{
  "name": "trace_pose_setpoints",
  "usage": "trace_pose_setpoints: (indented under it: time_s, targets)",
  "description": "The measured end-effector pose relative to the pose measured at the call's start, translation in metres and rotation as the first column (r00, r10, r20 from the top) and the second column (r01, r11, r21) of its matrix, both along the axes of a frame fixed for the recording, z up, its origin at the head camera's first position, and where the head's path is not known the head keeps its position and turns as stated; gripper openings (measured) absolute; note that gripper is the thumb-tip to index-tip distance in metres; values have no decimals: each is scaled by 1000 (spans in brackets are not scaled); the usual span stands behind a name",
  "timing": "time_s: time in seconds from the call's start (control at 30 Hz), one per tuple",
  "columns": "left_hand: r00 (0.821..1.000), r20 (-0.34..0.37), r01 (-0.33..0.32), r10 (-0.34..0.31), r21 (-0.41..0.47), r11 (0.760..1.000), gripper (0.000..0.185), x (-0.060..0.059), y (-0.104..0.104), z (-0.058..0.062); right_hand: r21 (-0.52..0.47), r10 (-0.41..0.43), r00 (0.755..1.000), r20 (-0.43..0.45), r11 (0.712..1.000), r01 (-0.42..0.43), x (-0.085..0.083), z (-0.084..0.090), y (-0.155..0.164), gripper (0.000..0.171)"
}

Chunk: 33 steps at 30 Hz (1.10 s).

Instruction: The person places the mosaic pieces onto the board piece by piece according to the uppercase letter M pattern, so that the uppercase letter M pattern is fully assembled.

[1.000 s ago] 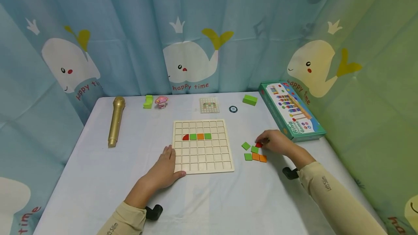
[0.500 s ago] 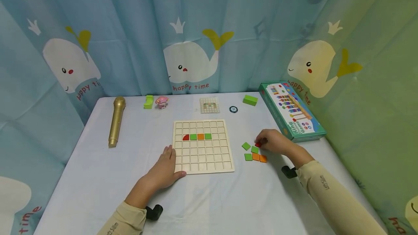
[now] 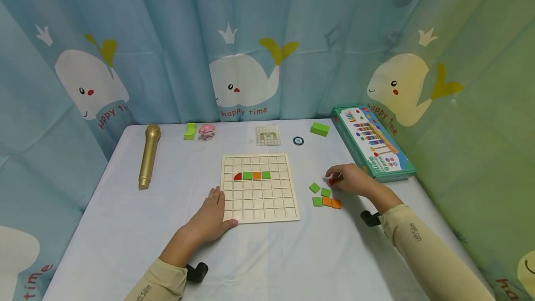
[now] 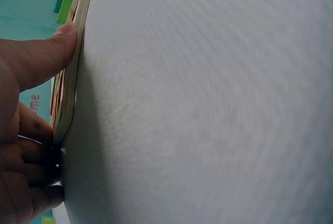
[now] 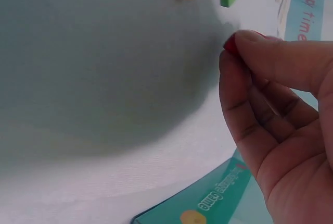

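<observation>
A wooden grid board (image 3: 259,187) lies mid-table with a red quarter-round, two green tiles and an orange tile in one row (image 3: 252,175). My left hand (image 3: 214,214) rests flat on the board's near-left corner, thumb against its edge (image 4: 65,41). My right hand (image 3: 349,179) pinches a small red piece (image 3: 332,181) (image 5: 229,45) just above the cloth, right of the board. Loose green tiles (image 3: 319,193) and orange tiles (image 3: 331,202) lie beside that hand.
A gold microphone (image 3: 148,154) lies at the left. A green block (image 3: 190,130), pink toy (image 3: 206,130), pattern card (image 3: 267,135), dark disc (image 3: 298,140) and green brick (image 3: 319,128) line the far edge. A teal game box (image 3: 372,142) lies at the right. Curtains close in the table.
My right hand has lifted slightly up and away from the loose tiles with the red piece pinched in it. My left hand has stayed on the board.
</observation>
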<state>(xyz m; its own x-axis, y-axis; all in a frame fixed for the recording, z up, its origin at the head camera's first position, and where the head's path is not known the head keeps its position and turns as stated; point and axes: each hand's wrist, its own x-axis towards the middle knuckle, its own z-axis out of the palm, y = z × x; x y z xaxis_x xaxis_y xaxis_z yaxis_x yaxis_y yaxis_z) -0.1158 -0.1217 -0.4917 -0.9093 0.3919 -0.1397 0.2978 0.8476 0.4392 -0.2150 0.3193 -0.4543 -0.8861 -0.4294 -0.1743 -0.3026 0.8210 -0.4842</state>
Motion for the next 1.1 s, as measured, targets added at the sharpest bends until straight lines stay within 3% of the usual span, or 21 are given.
trace_pose_setpoints:
  time_s: [0.1,0.47,0.77,1.1]
  targets:
    - [1000,-1,0,0,1,1000,92,1,0,2,-4,-13,1000,2,1000,13,-3,2,-2,26]
    - [1000,4,-9,9,-19,1000,94,0,2,2,-9,-27,997,-76,1000,26,-10,12,-24,4]
    - [1000,0,-13,13,-19,1000,94,0,1,1,-11,-67,994,-84,998,66,-18,15,-45,5]
    - [1000,11,-11,12,-11,1000,94,0,2,2,-66,-62,994,-95,996,56,-28,14,-66,19]
